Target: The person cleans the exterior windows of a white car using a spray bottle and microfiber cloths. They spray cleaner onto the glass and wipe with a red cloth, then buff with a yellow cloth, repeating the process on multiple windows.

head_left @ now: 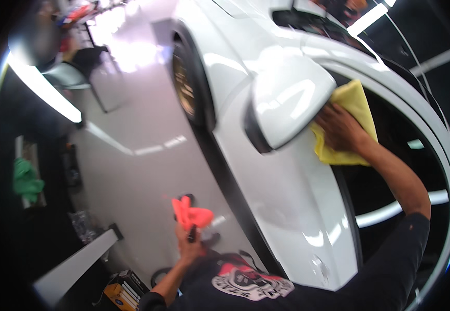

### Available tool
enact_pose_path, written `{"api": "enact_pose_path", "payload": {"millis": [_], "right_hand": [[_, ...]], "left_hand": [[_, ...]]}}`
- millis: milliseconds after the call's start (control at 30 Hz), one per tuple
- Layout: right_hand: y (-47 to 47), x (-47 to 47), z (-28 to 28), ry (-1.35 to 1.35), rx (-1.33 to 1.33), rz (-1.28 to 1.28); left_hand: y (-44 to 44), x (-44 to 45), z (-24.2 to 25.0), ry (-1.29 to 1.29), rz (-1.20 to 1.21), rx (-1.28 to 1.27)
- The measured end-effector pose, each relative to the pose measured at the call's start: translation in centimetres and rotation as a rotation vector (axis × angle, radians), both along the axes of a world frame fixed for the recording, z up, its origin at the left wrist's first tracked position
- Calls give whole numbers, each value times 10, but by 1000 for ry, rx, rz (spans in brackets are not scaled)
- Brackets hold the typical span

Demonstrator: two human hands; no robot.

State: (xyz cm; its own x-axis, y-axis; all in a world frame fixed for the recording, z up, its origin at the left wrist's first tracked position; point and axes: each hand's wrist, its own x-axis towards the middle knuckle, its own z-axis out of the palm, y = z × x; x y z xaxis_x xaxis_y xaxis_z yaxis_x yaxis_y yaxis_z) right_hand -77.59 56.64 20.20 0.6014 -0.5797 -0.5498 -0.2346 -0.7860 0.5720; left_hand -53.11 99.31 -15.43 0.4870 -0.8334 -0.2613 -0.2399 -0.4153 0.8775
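My right hand (339,128) is spread over a yellow microfibre cloth (359,112), against the rear edge of a white car's wing mirror (291,103). The cloth hangs across the door's top edge and the dark side window (396,155). At the lower middle, my left hand (189,239) is closed on an orange-red cloth (194,217) and a small black object, too blurred to name, well away from the white door (279,202). My right fingertips are partly hidden beside the mirror.
The car's front wheel (184,77) stands ahead, beside the grey floor (131,175). A chair (73,74) is at the upper left. A green cloth (28,180) hangs at the far left. An orange and black box (126,291) sits at the lower left.
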Motion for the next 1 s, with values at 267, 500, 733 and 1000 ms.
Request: {"api": "enact_pose_path", "payload": {"millis": [267,500,733,1000], "right_hand": [[-10,10,-16,-231,64,-60],[-19,39,-36,-339,-23,59],[-2,22,-59,-419,-75,145],[136,-133,-49,-379,-123,142]], "left_hand": [[-30,4,7,141,47,-143],[-13,25,17,115,86,1],[-23,26,19,50,98,13],[-31,23,15,-5,-41,-78]]}}
